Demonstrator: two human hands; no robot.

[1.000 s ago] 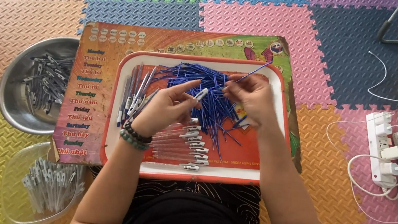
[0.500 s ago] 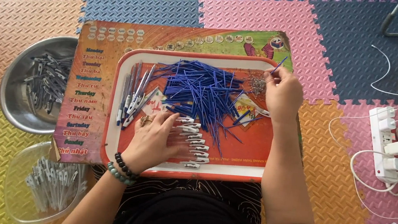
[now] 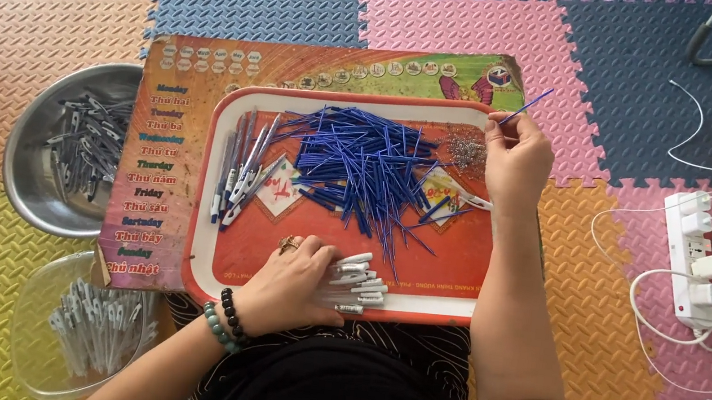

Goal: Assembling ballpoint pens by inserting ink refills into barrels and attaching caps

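Pen assembly work on a red tray [image 3: 211,277] with a white rim, set on a printed board over coloured foam floor mats [image 3: 81,3].

Right hand [image 3: 516,161] raised at the tray's far right edge, fingertips pinched on one thin blue refill [image 3: 526,108] that sticks up and away past the rim. Just beside it, inside the tray, a small heap of tiny metal springs [image 3: 468,153].

Left hand [image 3: 295,290] lies flat, fingers spread loosely, on a row of white pen barrels [image 3: 355,280] at the tray's near edge; it covers part of the row and grips nothing that I can see. Bead bracelets on that wrist.

Middle of tray: a big loose pile of blue refills [image 3: 369,170], well apart from the left hand. Left part of tray: a few finished-looking pens [image 3: 238,167] laid side by side.

Off the tray, left: a metal bowl [image 3: 27,187] holding dark clips, and a clear bowl [image 3: 31,341] with pale parts.

Progress, as a judgement: early. Few pens look complete; the refill pile remains large, and both bowls are well stocked.
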